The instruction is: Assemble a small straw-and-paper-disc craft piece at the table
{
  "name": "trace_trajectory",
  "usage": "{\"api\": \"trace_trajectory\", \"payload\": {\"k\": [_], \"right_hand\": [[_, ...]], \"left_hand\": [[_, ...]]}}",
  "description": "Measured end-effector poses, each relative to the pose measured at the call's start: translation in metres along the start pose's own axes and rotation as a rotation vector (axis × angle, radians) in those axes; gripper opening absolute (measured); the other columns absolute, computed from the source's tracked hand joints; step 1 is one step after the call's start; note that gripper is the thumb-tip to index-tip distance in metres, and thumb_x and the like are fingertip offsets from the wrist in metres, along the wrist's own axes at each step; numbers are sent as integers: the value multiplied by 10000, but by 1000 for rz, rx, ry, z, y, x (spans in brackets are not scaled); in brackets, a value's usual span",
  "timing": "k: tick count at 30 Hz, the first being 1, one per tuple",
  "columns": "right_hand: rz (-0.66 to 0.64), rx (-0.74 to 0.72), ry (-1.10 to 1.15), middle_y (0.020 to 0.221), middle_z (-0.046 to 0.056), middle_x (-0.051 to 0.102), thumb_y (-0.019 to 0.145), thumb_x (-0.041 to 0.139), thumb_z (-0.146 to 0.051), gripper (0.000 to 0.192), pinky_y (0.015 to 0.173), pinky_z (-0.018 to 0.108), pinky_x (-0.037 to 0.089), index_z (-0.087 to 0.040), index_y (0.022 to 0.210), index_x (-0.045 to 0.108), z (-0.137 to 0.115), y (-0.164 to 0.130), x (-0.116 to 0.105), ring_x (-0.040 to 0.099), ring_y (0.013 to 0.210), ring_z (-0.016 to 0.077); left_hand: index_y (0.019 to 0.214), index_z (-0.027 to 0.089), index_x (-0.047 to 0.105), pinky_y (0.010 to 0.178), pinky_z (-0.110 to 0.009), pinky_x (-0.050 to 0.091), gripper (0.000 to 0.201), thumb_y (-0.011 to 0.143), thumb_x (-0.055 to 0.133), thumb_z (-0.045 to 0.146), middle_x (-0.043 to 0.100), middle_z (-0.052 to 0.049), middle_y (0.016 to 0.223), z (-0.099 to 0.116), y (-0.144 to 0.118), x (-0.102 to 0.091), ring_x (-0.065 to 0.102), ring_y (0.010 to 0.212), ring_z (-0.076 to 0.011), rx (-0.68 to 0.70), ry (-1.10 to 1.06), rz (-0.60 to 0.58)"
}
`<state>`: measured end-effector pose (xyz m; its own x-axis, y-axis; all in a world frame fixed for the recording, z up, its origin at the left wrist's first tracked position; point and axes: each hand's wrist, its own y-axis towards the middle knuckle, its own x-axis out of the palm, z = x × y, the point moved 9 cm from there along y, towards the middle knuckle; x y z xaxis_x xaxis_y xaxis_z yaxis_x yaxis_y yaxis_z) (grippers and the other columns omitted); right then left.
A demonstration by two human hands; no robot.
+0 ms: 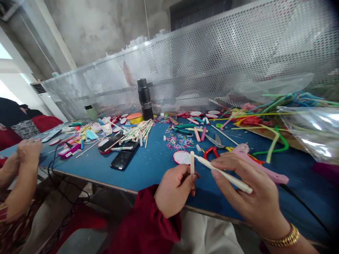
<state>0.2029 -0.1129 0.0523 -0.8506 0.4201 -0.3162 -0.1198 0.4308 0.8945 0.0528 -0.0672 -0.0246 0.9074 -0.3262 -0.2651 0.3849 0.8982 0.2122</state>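
Observation:
My left hand [173, 188] pinches a short pale stick [192, 163] upright between thumb and fingers, just over the near edge of the blue table [150, 164]. My right hand [245, 190] grips a long cream-coloured rod [225, 173] that slants up to the left, its tip touching the top of the short stick. A pink glue gun [262, 167] lies right behind my right hand. A round white disc with a red rim [182, 157] rests on the table just beyond the two sticks.
A black flask [145, 99] stands mid-table before a perforated metal screen [212, 60]. Two phones [124, 157], a stick bundle [139, 130], small rubber bands [178, 142], pliers [184, 128], scissors [215, 148] and coloured tubes [275, 141] lie around. Another person's hands [22, 155] work at left.

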Motion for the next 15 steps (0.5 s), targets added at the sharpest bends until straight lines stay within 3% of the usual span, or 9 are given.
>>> {"api": "trace_trajectory", "payload": {"k": [15], "right_hand": [[-12, -38, -21, 900, 27, 707, 850, 704, -109, 203, 788, 372, 539, -230, 1002, 646, -3, 0, 0, 675, 828, 207]], "left_hand": [[997, 161, 635, 634, -234, 411, 252, 1010, 524, 387, 597, 20, 650, -1, 0, 0, 530, 596, -103, 5, 1, 4]]}}
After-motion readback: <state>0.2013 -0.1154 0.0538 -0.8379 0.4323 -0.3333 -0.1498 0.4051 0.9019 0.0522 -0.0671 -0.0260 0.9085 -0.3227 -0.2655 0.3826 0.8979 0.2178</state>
